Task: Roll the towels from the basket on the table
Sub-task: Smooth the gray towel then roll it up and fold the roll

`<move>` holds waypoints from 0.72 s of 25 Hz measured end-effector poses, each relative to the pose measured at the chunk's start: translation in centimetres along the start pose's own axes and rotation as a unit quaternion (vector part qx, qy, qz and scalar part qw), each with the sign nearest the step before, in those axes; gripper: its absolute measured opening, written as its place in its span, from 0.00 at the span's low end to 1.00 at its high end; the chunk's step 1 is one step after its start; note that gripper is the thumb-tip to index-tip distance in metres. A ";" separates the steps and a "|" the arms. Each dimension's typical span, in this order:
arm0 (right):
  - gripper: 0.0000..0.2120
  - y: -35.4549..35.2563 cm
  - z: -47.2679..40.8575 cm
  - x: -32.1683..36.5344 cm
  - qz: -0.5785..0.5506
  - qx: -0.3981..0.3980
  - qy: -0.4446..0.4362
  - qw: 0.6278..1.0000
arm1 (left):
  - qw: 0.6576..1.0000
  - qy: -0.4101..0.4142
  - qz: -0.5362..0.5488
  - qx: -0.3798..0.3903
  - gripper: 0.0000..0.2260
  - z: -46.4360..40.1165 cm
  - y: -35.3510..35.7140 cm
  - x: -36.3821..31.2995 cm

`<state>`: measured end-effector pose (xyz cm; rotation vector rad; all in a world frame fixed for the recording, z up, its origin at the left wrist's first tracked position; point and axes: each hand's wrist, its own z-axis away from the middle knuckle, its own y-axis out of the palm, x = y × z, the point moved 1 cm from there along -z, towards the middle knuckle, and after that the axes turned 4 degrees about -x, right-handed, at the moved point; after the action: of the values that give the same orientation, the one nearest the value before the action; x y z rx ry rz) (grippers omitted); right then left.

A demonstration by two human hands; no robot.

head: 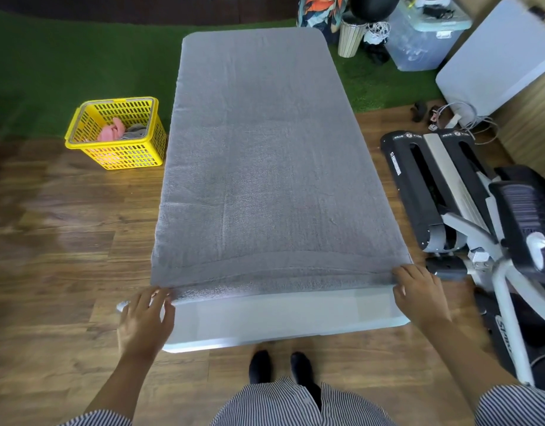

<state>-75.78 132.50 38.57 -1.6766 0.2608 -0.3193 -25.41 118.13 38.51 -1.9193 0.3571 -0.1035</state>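
Observation:
A large grey towel (265,155) lies spread flat over almost the whole white table (283,315), its near edge slightly rumpled. My left hand (145,318) pinches the towel's near left corner with fingers and thumb. My right hand (418,293) grips the near right corner, fingers curled over the edge. A yellow basket (117,155) stands on the floor left of the table, with a pink towel (111,132) and a grey cloth (136,132) inside.
A black and white stepper machine (449,192) stands close to the table's right side. A clear storage box (424,38), a striped bin (351,38) and a white panel (495,63) sit at the back right. My feet (280,367) are at the table's near end.

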 end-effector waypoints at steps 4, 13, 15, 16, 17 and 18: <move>0.14 0.1 0.1 -0.5 -0.009 0.016 0.027 0.999 | 0.998 -0.021 -0.049 0.027 0.18 0.2 -0.4 1.0; 0.05 -0.1 -0.5 -0.2 -0.024 0.038 0.055 0.998 | 0.983 0.012 -0.146 0.110 0.20 -2.0 -0.7 3.1; 0.03 -0.1 -0.7 -0.3 -0.026 0.043 0.062 0.997 | 0.983 -0.004 -0.148 0.108 0.18 -2.3 -0.7 2.5; 0.03 -0.2 -0.8 -0.3 -0.027 0.045 0.064 0.997 | 0.984 -0.024 -0.144 0.102 0.17 -2.3 -0.6 2.3; 0.03 -0.2 -0.8 -0.4 -0.026 0.044 0.065 0.997 | 0.985 -0.050 -0.140 0.089 0.16 -2.2 -0.4 2.3; 0.05 -0.2 -0.9 -0.4 -0.025 0.036 0.063 0.997 | 0.984 -0.079 -0.141 0.076 0.15 -2.3 -0.3 2.3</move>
<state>-76.41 131.85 38.81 -1.5965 0.2986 -0.4686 -23.75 115.47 39.44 -1.8032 -0.0294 -0.1595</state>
